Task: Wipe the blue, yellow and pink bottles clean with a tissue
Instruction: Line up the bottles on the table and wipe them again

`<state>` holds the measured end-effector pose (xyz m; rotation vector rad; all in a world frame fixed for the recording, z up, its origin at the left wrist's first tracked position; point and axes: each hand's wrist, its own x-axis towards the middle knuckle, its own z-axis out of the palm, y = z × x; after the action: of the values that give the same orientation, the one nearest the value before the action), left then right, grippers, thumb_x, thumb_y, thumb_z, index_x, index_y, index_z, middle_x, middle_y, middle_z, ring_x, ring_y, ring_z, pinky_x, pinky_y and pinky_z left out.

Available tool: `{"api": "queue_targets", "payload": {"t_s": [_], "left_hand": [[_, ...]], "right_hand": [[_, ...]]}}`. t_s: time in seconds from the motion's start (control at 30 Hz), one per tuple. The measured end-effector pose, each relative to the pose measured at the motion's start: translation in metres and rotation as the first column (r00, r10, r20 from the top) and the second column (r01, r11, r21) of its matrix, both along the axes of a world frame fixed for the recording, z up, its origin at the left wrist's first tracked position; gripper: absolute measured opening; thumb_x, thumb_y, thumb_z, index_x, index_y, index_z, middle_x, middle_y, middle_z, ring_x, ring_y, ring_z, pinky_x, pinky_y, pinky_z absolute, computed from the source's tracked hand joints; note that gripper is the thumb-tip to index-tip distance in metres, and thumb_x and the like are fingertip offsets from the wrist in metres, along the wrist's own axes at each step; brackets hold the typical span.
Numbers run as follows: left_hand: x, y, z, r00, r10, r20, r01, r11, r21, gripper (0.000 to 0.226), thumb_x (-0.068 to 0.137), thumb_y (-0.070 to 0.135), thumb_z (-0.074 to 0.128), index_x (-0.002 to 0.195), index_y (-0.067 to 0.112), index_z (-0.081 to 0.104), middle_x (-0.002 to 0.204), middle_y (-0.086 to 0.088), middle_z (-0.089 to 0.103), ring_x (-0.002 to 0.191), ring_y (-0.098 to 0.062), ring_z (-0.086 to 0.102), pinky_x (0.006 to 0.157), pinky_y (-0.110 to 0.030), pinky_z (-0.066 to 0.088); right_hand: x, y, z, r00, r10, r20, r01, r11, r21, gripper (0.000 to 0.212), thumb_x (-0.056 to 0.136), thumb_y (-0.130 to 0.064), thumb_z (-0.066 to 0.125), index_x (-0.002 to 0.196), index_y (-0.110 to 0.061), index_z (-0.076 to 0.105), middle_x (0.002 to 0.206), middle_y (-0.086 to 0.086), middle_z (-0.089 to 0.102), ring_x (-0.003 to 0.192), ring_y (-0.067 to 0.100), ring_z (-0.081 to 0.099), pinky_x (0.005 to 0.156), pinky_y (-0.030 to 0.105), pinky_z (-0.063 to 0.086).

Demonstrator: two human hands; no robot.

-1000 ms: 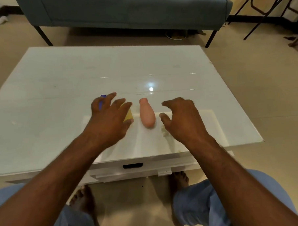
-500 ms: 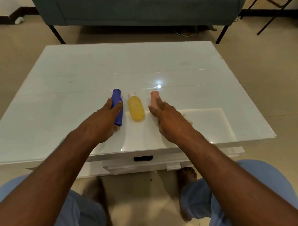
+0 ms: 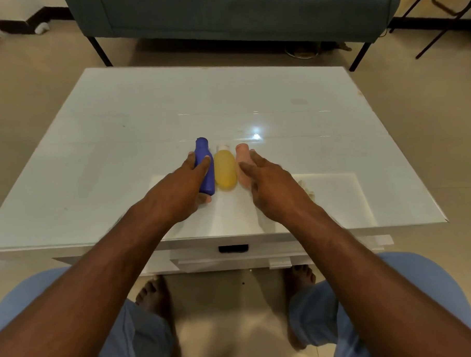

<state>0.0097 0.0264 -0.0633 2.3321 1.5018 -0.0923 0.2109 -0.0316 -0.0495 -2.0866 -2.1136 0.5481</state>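
Three bottles lie side by side on the white table (image 3: 120, 161), caps pointing away from me: a blue bottle (image 3: 206, 177) on the left, a yellow bottle (image 3: 224, 169) in the middle, a pink bottle (image 3: 241, 157) on the right. My left hand (image 3: 179, 190) rests on the blue bottle with straight fingers, its thumb at the bottle's base. My right hand (image 3: 274, 188) lies with straight fingers against the pink bottle's right side and hides much of it. A crumpled tissue (image 3: 306, 188) peeks out just right of my right hand.
The table's near edge has a drawer with a dark handle slot (image 3: 233, 248). My knees and bare feet are below it. A teal sofa (image 3: 221, 14) stands beyond the table, and dark chair legs (image 3: 433, 34) at the far right.
My hands were spread and hovering over the bottles. They have since settled with straight fingers onto the outer two bottles, which lie close together in a row.
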Motion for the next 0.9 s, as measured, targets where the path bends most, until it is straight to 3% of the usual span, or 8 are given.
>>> {"api": "queue_targets", "payload": {"t_s": [0.1,0.2,0.27,0.33,0.5,0.63,0.73,0.9], "left_hand": [[-0.001,-0.001,0.007,0.993,-0.036,-0.116,0.042,0.998,0.044,0.102,0.09,0.053,0.063,0.159,0.023,-0.005,0.169,-0.008,-0.002,0.146,-0.031,0.035,0.113,-0.039,0.038],[-0.004,-0.002,0.009,0.997,0.011,-0.08,-0.006,0.998,0.06,0.107,0.084,0.068,0.058,0.16,0.019,0.0,0.168,-0.008,0.007,0.147,-0.03,0.033,0.113,-0.042,0.038],[-0.003,0.0,0.006,0.995,0.095,-0.008,-0.094,0.991,0.098,0.102,0.085,0.073,0.051,0.159,0.014,0.013,0.163,-0.01,0.027,0.142,-0.029,0.042,0.109,-0.042,0.041],[0.001,0.004,0.002,0.973,0.217,0.076,-0.226,0.965,0.131,0.092,0.088,0.074,0.045,0.151,0.009,0.031,0.148,-0.013,0.049,0.128,-0.03,0.054,0.1,-0.04,0.046],[0.007,0.022,-0.007,0.875,0.452,0.171,-0.45,0.891,-0.055,0.068,0.086,0.059,0.065,0.127,0.006,0.049,0.114,-0.011,0.062,0.097,-0.026,0.059,0.076,-0.035,0.046],[0.001,0.022,0.003,0.696,0.634,0.337,-0.545,0.772,-0.328,0.053,0.089,0.036,0.072,0.13,0.01,0.051,0.121,-0.012,0.058,0.093,-0.022,0.059,0.071,-0.031,0.045],[-0.007,0.004,0.024,0.617,0.522,0.589,-0.411,0.852,-0.325,0.046,0.09,0.022,0.072,0.13,0.019,0.049,0.117,-0.002,0.06,0.09,-0.015,0.061,0.068,-0.024,0.049],[0.003,-0.039,0.034,0.743,0.222,0.632,-0.177,0.975,-0.135,0.043,0.084,0.013,0.072,0.114,0.032,0.048,0.104,0.003,0.066,0.09,-0.018,0.068,0.076,-0.035,0.059]], "right_hand": [[0.017,-0.006,0.01,0.986,-0.122,0.116,0.12,0.993,0.023,0.065,0.102,-0.03,0.061,0.161,-0.029,0.034,0.172,0.002,0.022,0.152,0.033,0.031,0.115,0.045,0.041],[0.038,-0.018,0.012,0.938,-0.19,0.289,0.225,0.97,-0.093,0.068,0.098,-0.053,0.062,0.156,-0.026,0.039,0.162,0.007,0.037,0.146,0.037,0.036,0.108,0.047,0.046],[0.046,-0.022,0.007,0.93,-0.2,0.309,0.257,0.954,-0.154,0.059,0.097,-0.049,0.065,0.149,-0.025,0.05,0.146,0.009,0.051,0.134,0.035,0.049,0.102,0.041,0.047],[0.048,-0.019,-0.001,0.936,-0.187,0.298,0.219,0.973,-0.075,0.033,0.098,-0.03,0.066,0.129,-0.02,0.067,0.125,0.007,0.066,0.119,0.029,0.06,0.087,0.032,0.046],[0.041,-0.009,0.003,0.96,-0.277,0.039,0.27,0.955,0.122,0.016,0.096,-0.012,0.068,0.111,-0.015,0.074,0.104,0.008,0.074,0.102,0.028,0.066,0.075,0.028,0.045],[0.038,-0.008,0.01,0.878,-0.262,-0.401,0.388,0.88,0.274,0.008,0.096,-0.02,0.07,0.103,-0.024,0.069,0.097,-0.004,0.074,0.089,0.019,0.07,0.08,0.041,0.06],[0.032,-0.009,0.021,0.802,-0.123,-0.585,0.435,0.791,0.43,0.019,0.095,-0.009,0.067,0.105,-0.023,0.074,0.101,-0.006,0.073,0.093,0.013,0.071,0.08,0.037,0.061],[0.008,-0.022,0.034,0.787,0.214,-0.579,0.287,0.703,0.651,0.028,0.092,0.006,0.07,0.116,-0.007,0.074,0.116,0.004,0.071,0.11,0.015,0.068,0.088,0.029,0.061]]}}
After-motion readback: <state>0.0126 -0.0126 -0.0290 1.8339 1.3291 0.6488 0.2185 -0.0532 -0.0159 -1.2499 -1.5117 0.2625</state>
